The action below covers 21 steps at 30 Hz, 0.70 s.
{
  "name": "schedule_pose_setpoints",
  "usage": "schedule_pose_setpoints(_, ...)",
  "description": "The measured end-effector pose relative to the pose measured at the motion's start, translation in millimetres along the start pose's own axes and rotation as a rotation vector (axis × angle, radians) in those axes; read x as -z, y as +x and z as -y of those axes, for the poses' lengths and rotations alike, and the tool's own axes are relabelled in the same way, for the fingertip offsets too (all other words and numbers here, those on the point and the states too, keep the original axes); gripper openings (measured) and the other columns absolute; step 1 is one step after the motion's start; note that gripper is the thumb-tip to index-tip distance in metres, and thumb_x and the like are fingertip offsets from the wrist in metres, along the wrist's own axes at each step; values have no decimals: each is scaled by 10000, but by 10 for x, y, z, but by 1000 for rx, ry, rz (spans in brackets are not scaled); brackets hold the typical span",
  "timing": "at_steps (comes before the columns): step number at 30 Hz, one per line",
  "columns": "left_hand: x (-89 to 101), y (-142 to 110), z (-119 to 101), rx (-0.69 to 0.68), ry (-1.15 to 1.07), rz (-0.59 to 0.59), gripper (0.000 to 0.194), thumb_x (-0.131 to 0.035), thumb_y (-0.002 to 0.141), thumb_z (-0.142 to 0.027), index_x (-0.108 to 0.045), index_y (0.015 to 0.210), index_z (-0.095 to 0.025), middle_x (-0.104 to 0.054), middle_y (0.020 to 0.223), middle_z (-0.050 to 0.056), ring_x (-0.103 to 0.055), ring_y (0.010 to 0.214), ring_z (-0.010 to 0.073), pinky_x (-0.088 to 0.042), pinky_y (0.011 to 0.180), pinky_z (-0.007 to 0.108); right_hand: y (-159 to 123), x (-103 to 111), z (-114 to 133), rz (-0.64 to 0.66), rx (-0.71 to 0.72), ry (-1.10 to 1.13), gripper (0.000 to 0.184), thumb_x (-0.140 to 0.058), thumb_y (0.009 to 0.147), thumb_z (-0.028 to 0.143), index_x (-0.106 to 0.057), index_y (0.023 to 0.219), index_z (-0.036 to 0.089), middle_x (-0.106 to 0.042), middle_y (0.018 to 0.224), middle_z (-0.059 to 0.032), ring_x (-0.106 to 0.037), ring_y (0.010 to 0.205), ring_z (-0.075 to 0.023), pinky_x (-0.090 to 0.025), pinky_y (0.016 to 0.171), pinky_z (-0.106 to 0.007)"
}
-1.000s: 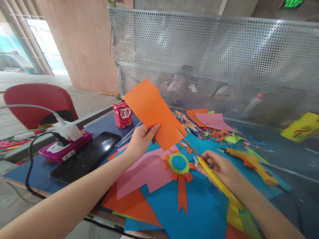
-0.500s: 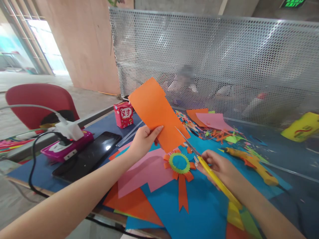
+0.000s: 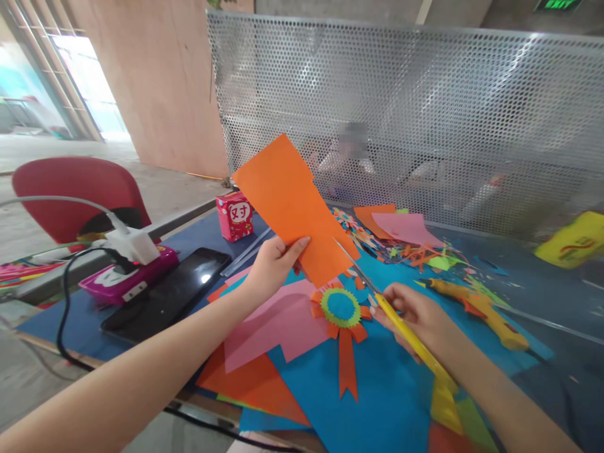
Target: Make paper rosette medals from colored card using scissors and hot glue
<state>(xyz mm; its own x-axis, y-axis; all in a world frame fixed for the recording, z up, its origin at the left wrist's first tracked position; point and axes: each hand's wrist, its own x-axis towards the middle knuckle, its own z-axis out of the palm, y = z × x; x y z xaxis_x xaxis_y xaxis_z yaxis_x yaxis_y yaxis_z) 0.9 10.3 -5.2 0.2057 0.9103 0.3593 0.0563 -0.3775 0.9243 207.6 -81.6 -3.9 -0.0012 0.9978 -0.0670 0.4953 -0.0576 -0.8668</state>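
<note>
My left hand (image 3: 276,261) pinches an orange sheet of paper (image 3: 287,189) by its lower left edge, thumb on top, and holds it tilted above the table. My right hand (image 3: 415,321) is closed around a pair of yellow-handled scissors (image 3: 401,327). Their blades reach up to the sheet's lower right part, with the tip over the orange paper; whether they are cutting at this instant I cannot tell. Just below the sheet lies a paper rosette (image 3: 340,308) with a blue centre, a green toothed ring, orange loops and an orange ribbon tail.
Blue paper (image 3: 377,402) and pink paper (image 3: 278,321) lie under the rosette. A yellow glue gun (image 3: 481,311) rests at right, paper scraps (image 3: 415,251) behind. At left are a black phone (image 3: 165,296), a purple power strip (image 3: 127,277) and a red box (image 3: 234,216). A perforated metal screen (image 3: 401,94) stands behind.
The orange sheet has tipped slightly up and to the left in my left hand. The scissors have hardly moved, their tip still at the sheet's lower right part.
</note>
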Motion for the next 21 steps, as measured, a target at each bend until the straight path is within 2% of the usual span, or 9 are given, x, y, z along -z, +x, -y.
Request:
schedule_pose_setpoints(7,-10,-29,-23,-5,-12,50,280,-483,779,-330,-506,577,-137,-500,476,-32,-469,396,57,-404,391,164,-40,13,74,48,-21,-30,256,-592,698,359,-387,713,207,-388,538,101,-349,335,-28,-285,331,-171)
schedule_pose_setpoints(13,-19,-21,-30,3,3,43,285,-488,774,-330,-509,567,-135,-498,469,-31,-465,393,58,-404,388,165,-20,-5,35,10,-2,-30,299,-598,689,384,-356,674,209,-313,496,115,-307,304,-21,-246,307,-171)
schedule_pose_setpoints(21,-18,-17,-19,59,-20,38,277,-494,766,-363,-526,608,-138,-515,497,-29,-485,420,71,-421,415,183,-14,-14,42,26,-3,-25,324,-594,694,414,-343,671,210,-304,501,111,-304,298,-21,-235,294,-177)
